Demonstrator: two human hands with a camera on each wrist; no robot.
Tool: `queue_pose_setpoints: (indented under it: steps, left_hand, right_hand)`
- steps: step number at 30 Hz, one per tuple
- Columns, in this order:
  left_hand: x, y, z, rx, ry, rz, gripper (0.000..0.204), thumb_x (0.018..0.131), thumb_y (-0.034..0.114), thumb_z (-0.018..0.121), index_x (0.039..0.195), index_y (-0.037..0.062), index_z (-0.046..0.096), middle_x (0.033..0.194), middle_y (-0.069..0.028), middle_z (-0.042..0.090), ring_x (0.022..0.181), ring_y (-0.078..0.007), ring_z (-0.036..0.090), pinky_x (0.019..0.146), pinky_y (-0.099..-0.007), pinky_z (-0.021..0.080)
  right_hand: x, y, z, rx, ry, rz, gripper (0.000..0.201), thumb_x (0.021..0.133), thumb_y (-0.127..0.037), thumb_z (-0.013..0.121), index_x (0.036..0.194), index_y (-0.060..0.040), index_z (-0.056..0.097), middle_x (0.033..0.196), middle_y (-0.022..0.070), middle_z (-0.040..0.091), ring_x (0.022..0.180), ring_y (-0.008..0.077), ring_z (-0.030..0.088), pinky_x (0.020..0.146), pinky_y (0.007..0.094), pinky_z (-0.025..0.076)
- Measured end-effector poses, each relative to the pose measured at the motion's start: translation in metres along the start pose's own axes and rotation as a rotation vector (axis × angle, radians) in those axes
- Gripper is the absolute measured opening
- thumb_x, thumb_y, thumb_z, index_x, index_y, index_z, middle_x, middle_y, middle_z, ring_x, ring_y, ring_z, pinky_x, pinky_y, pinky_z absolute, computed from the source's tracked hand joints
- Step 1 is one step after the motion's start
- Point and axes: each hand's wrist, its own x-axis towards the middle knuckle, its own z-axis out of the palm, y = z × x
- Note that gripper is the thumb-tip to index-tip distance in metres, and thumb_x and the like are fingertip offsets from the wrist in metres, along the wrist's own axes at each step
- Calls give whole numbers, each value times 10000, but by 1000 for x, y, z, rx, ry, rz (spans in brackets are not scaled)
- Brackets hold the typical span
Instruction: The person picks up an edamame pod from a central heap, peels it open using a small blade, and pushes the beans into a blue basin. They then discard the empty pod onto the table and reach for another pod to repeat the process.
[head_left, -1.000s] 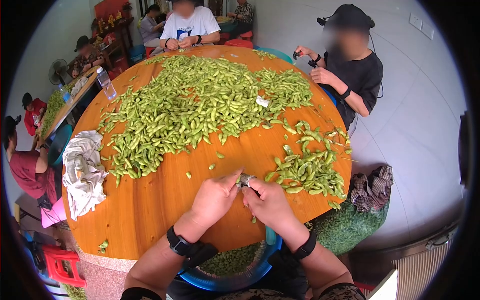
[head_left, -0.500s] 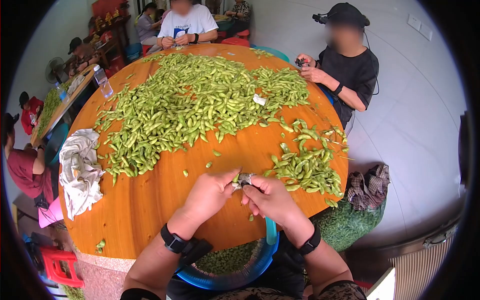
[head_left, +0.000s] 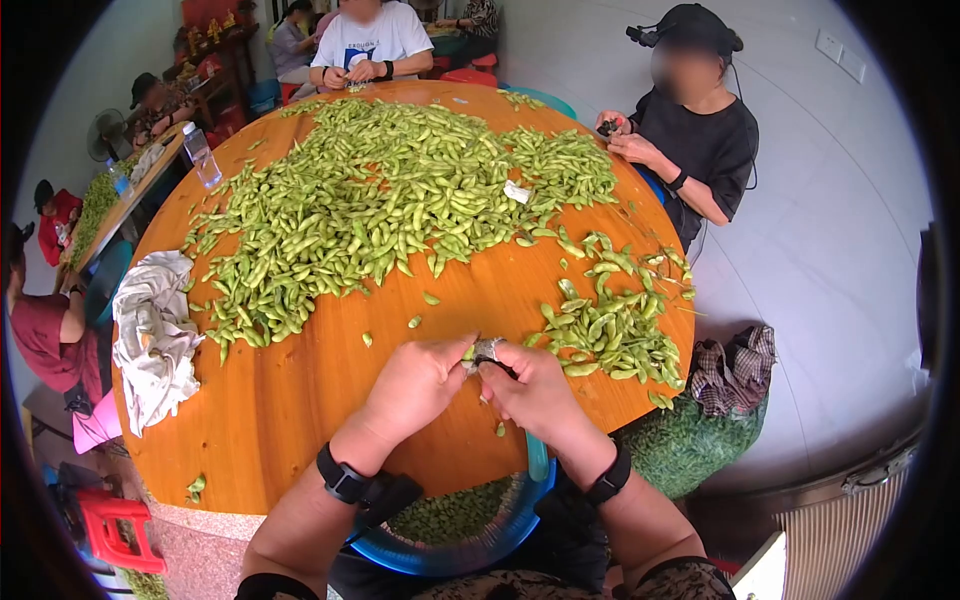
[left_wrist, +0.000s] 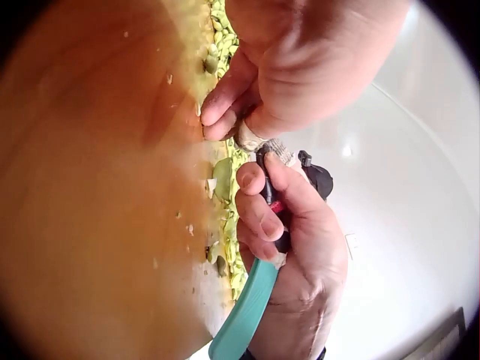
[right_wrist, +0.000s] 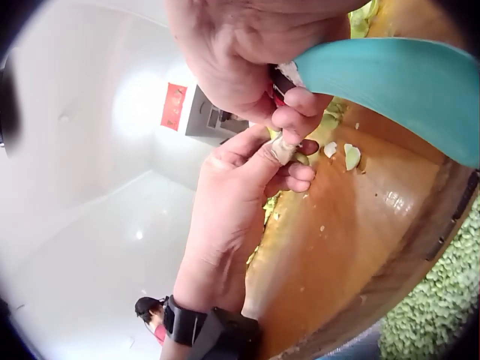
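Above the near part of the round wooden table point(head_left: 300, 400), both hands meet fingertip to fingertip. My left hand point(head_left: 415, 380) pinches a small green bean pod point(head_left: 468, 353), mostly hidden by fingers. My right hand point(head_left: 540, 388) grips a tool with a black and red part and a curved teal handle point(left_wrist: 251, 304) that sticks out below the palm. Pale wrapping point(right_wrist: 282, 150) covers the left thumb, and grey-white wrapping point(left_wrist: 279, 150) covers the right thumb. Below the hands, a blue basin point(head_left: 540, 495) holds shelled green beans point(head_left: 450, 515).
A big heap of pods point(head_left: 380, 190) spreads over the far table, with a smaller pile point(head_left: 615, 335) at right. A white cloth point(head_left: 150, 340) and a bottle point(head_left: 202, 155) stand left. A filled bag point(head_left: 690, 450) is at lower right. Other people point(head_left: 700, 140) sit around.
My hands stay together at the same spot, with small finger shifts around the pod. The person at the right has brought their hands together. The head view has shifted slightly.
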Motion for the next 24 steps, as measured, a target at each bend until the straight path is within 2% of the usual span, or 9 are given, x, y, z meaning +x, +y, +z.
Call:
queue_pose_setpoints:
  steps: [2,3,4,6,10,16,18,22,24]
  left_hand:
    - [0,-4,-2,-71,-30,-23,376,832,-3,581,1205,37,604,805,-147,677,664,-208,683,625,-302,541]
    - [0,-5,-2,-139,-60,-44,380,848,-12,564,1223,38,597,789,-122,680,650,-165,678,617,-278,538]
    - [0,-5,-2,-140,-61,-44,380,848,-12,564,1223,38,597,789,-122,680,650,-165,678,617,-278,538]
    - [1,-3,-3,-382,-119,-182,398,878,-25,534,1266,55,578,782,-62,667,652,-102,647,618,-244,529]
    - [2,-3,-1,-535,-153,-223,413,885,-34,526,1282,68,571,791,-34,657,654,-84,632,623,-238,530]
    - [3,2,2,-228,-81,-84,423,866,-27,558,1279,66,569,776,-103,668,634,-128,645,616,-266,531]
    - [2,4,0,-76,-62,-3,419,833,-25,541,1247,39,567,860,-204,653,698,-306,667,663,-352,538]
    - [0,4,0,-86,-46,-10,397,821,-8,558,1214,32,585,871,-203,654,723,-339,658,671,-369,536]
    - [0,0,4,-129,-39,-64,416,842,-25,583,1251,50,585,760,-133,661,652,-148,662,618,-278,527]
  right_hand:
    - [2,-1,-3,69,-67,103,98,935,-83,522,909,-44,608,665,-14,566,479,46,479,435,205,377]
    - [3,-2,-4,69,-66,103,98,935,-83,522,909,-44,608,665,-14,566,479,46,479,435,205,377]
    - [4,-5,-4,107,-58,141,103,924,-70,514,918,-46,614,653,-17,554,478,44,475,429,208,373]
    - [4,-6,-7,149,-42,178,116,912,-58,506,928,-47,620,641,-20,542,478,42,471,423,211,369]
    - [2,-9,-14,166,-100,240,122,951,-102,512,925,-51,619,679,-21,583,488,37,493,423,194,371]
    - [-2,-20,-14,116,-139,252,142,950,-113,494,894,-44,605,697,-10,590,482,49,510,416,201,380]
    - [-1,-16,-13,111,-146,228,142,939,-107,491,869,-38,594,701,-1,590,479,58,523,408,209,385]
    - [1,-3,-10,103,-100,164,134,928,-92,503,862,-40,607,673,-3,586,473,61,513,409,215,386]
    - [2,-1,-10,119,-78,152,129,924,-86,508,862,-42,612,666,-4,585,468,61,507,408,216,382]
